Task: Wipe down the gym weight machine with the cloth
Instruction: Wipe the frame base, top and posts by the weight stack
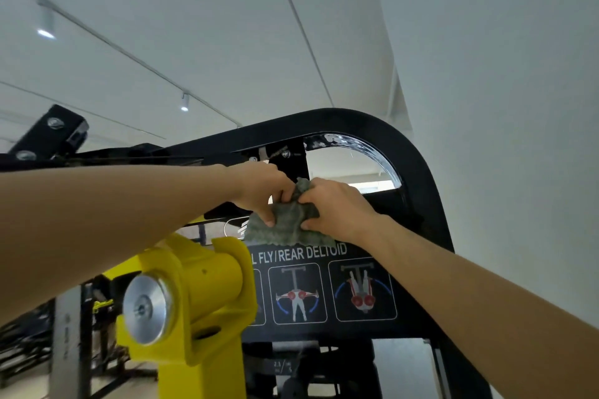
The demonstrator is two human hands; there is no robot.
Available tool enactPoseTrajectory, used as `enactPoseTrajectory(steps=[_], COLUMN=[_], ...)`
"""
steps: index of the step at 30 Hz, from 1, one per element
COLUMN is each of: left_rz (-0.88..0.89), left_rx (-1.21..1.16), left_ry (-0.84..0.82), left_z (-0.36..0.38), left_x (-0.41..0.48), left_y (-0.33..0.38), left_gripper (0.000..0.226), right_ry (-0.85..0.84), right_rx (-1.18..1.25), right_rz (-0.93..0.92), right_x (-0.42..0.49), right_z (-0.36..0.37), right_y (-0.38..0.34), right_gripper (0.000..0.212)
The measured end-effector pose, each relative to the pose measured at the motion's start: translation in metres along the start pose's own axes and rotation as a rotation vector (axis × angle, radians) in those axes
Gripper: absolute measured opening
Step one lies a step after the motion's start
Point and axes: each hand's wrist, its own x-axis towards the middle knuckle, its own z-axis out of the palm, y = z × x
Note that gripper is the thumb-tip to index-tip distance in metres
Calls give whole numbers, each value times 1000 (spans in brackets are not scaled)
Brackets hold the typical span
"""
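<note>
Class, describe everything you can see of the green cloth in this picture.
The grey-green terry cloth looks soft, nubbly and crumpled, bunched at the top with its lower edge hanging loose. Both hands hold it: the left hand pinches its left side, the right hand grips its right. It hangs in front of the black metal machine frame, just above the instruction label reading "FLY/REAR DELTOID".

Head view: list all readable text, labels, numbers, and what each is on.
"L FLY/REAR DELTOID": black instruction panel of the weight machine; the start is hidden behind the yellow arm, and the green cloth hangs just above.
Weight label below the panel: small digits, possibly "2.5", too blurred to confirm.
Grey upright bar at left: vertical print, too blurred to read.
Exercise pictograms on the panel: no words.
</note>
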Motion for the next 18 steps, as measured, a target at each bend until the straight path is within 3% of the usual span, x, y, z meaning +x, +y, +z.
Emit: enactPoseTrajectory(steps=[7, 11, 14, 18], left_rz=[9, 30, 45, 67], left_rx=[-24, -29, -61, -161], left_ry=[30, 11, 23, 107], left_z=[5, -9, -19, -31], left_x=[1, 11, 19, 33], left_y=[4, 18, 27, 48], left_gripper=[44, 40, 36, 34], right_ry=[-15, -15, 38, 234], right_rx=[-20, -36, -100, -264], right_rz=[-38, -55, -91, -170], right_x=[-8, -21, -36, -64], right_z=[-4, -16, -24, -33], right_y=[5, 24, 38, 65], right_gripper=[29, 34, 37, 25])
